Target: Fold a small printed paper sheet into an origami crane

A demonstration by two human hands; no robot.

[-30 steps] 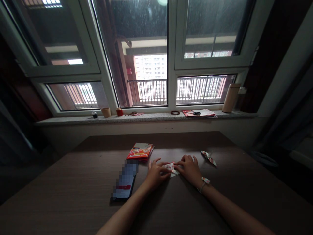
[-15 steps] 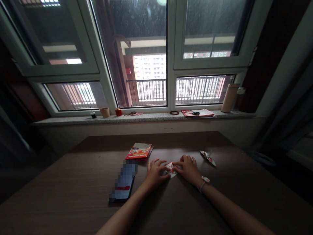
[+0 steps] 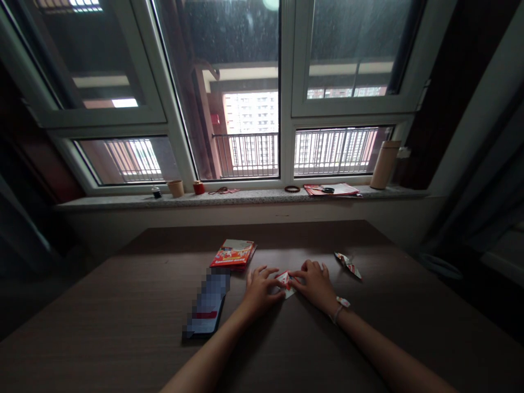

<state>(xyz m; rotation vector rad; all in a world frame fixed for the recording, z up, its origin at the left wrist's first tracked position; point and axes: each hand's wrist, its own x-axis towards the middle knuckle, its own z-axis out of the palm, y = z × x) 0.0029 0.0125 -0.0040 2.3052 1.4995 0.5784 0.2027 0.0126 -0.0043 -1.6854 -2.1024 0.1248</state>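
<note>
Both my hands rest on a dark wooden table (image 3: 123, 305) and meet over a small folded piece of red and white patterned paper (image 3: 285, 284). My left hand (image 3: 258, 289) pins the paper's left side with curled fingers. My right hand (image 3: 315, 284) pinches its right edge with thumb and forefinger; a band is on that wrist. Most of the paper is hidden under the fingers.
A red pack of paper (image 3: 233, 254) lies behind my left hand and a dark phone (image 3: 207, 308) to its left. A folded paper figure (image 3: 347, 263) sits right of my right hand. The windowsill (image 3: 245, 197) holds small cups, red papers and a tall tan cylinder (image 3: 385, 164).
My hands and the small paper have hardly shifted; the fingers keep pressing it on the table.
</note>
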